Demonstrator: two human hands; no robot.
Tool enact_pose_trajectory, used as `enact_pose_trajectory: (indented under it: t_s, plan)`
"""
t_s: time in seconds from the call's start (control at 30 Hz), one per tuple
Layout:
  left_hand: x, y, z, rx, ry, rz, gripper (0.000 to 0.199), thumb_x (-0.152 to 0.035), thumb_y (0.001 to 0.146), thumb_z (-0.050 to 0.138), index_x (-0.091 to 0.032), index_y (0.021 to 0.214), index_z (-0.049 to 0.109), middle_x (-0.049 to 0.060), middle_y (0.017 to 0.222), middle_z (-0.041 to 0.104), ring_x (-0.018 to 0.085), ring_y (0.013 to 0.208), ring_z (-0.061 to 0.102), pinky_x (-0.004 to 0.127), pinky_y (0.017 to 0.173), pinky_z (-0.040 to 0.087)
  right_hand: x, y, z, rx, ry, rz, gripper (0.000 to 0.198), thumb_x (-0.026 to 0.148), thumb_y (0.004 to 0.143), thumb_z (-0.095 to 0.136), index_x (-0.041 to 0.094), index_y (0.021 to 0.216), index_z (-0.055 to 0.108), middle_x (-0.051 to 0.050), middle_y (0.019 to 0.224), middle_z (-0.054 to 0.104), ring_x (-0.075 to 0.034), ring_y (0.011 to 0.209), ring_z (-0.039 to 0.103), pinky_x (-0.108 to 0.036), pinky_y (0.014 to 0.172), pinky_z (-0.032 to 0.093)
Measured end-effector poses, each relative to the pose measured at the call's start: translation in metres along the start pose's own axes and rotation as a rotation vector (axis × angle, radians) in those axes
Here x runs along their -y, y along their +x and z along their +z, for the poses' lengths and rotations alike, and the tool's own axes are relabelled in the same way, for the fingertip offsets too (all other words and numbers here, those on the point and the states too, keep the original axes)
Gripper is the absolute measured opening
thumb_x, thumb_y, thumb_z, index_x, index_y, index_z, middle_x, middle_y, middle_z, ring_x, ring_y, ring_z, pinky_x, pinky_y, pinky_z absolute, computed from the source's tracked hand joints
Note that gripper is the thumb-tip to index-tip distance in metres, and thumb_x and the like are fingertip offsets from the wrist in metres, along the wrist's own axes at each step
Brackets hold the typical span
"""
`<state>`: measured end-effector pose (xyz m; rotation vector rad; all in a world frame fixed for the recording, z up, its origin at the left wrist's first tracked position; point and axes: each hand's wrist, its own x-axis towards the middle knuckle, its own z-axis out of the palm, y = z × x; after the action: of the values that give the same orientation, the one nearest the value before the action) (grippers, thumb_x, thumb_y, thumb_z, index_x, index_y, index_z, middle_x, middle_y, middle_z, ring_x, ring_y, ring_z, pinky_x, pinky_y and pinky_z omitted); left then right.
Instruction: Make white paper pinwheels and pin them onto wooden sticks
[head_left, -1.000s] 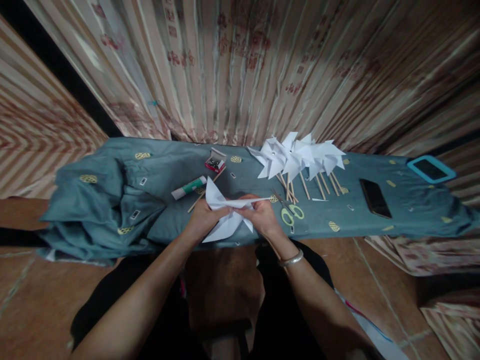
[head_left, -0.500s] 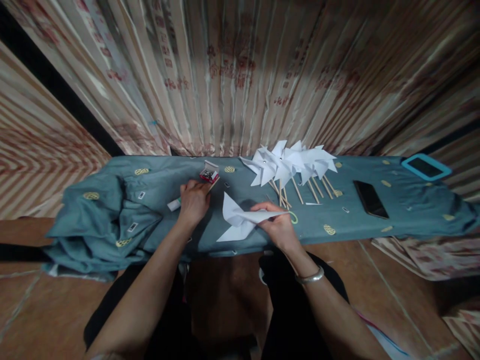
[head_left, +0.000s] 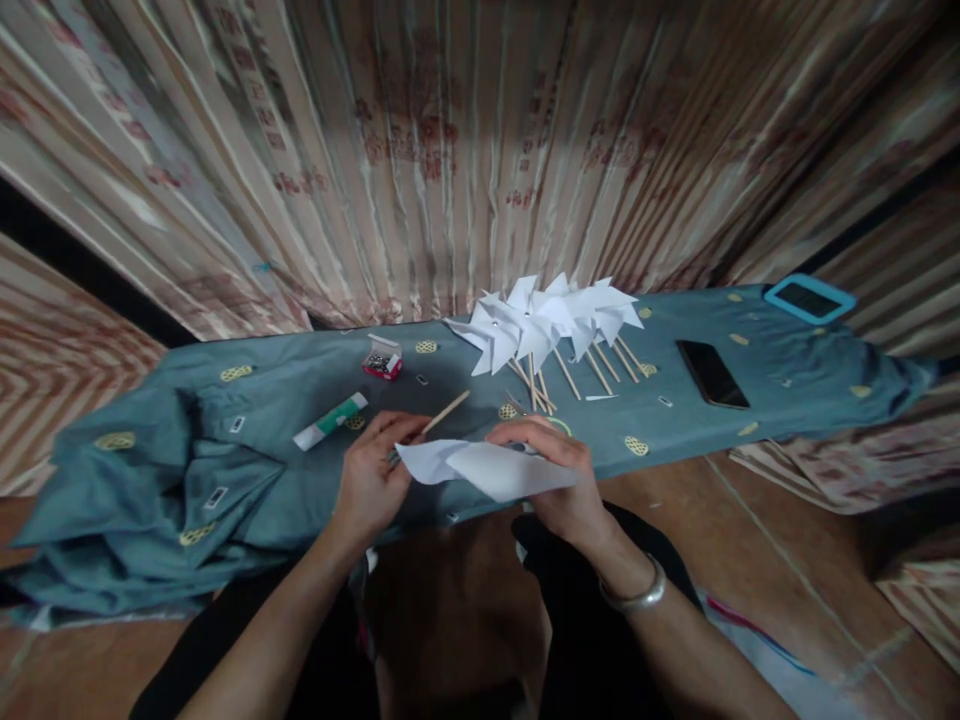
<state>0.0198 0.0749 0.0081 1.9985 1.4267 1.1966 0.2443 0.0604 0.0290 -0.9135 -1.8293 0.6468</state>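
Note:
My left hand (head_left: 375, 477) is closed on a thin wooden stick (head_left: 448, 411), whose free end points up and to the right. My right hand (head_left: 551, 475) grips a white paper pinwheel (head_left: 499, 470) near the front edge of the cloth-covered surface. The pinwheel is tilted, and its left blade reaches close to my left fingers. Beyond my left hand stands a small opened red-and-white box (head_left: 383, 358) with small shiny metal pieces inside. A green-and-white tube (head_left: 330, 421) lies left of my left hand.
Several finished paper pinwheels on sticks (head_left: 551, 320) lie in a row at the back. Scissors with a green handle (head_left: 559, 426) rest partly behind my right hand. A black phone (head_left: 712, 374) and a blue-framed tablet (head_left: 810, 299) lie to the right. Bunched blue-green cloth (head_left: 150, 500) is at the left.
My left hand has come back from beside the red box with the stick, nearer the pinwheel. The tube is now uncovered. My right hand has tilted the pinwheel. The view has shifted.

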Motion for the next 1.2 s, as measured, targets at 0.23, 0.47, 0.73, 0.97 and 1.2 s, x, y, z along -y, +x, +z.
enact_pose_trajectory:
  t_s: [0.23, 0.47, 0.73, 0.97, 1.2]
  plan:
    - [-0.022, -0.002, -0.001, -0.024, -0.380, -0.134, 0.017, -0.029, 0.078, 0.064, -0.019, 0.085, 0.076, 0.006, 0.083, 0.070, 0.018, 0.077, 0.065, 0.026, 0.068, 0.051, 0.007, 0.005, 0.003, -0.066, 0.049, -0.082, 0.020, 0.011, 0.084, 0.061, 0.025, 0.099, 0.066, -0.002, 0.094, 0.071, -0.019, 0.092, 0.065, -0.035, 0.085, 0.047]
    - [-0.025, -0.004, 0.000, 0.036, -0.450, -0.210, 0.015, -0.024, 0.076, 0.063, -0.018, 0.081, 0.075, 0.006, 0.084, 0.072, 0.018, 0.076, 0.067, 0.024, 0.067, 0.052, 0.011, 0.010, 0.002, -0.092, 0.062, -0.079, 0.019, 0.011, 0.083, 0.062, 0.024, 0.097, 0.067, -0.002, 0.092, 0.072, -0.018, 0.090, 0.066, -0.034, 0.083, 0.049]
    - [-0.026, -0.006, 0.003, 0.031, -0.435, -0.240, 0.016, -0.032, 0.073, 0.068, -0.017, 0.071, 0.073, 0.003, 0.075, 0.072, 0.018, 0.068, 0.065, 0.024, 0.062, 0.052, 0.008, 0.010, 0.002, -0.141, 0.076, -0.031, 0.015, 0.015, 0.085, 0.061, 0.025, 0.095, 0.068, -0.001, 0.092, 0.072, -0.018, 0.091, 0.066, -0.035, 0.084, 0.050]
    - [-0.020, -0.009, 0.006, 0.035, -0.381, -0.193, 0.021, -0.038, 0.073, 0.070, -0.017, 0.074, 0.074, 0.003, 0.076, 0.073, 0.018, 0.070, 0.066, 0.026, 0.067, 0.053, 0.009, 0.012, 0.001, -0.160, 0.090, -0.039, 0.020, 0.010, 0.082, 0.061, 0.024, 0.094, 0.068, -0.001, 0.090, 0.072, -0.017, 0.088, 0.066, -0.033, 0.082, 0.051]
    - [-0.019, -0.010, 0.003, 0.035, -0.325, -0.123, 0.019, -0.036, 0.076, 0.069, -0.017, 0.073, 0.075, 0.003, 0.078, 0.074, 0.017, 0.069, 0.066, 0.024, 0.065, 0.052, 0.012, 0.012, -0.001, -0.146, 0.076, -0.017, 0.018, 0.010, 0.083, 0.061, 0.023, 0.093, 0.068, -0.001, 0.090, 0.073, -0.017, 0.088, 0.066, -0.033, 0.081, 0.051]
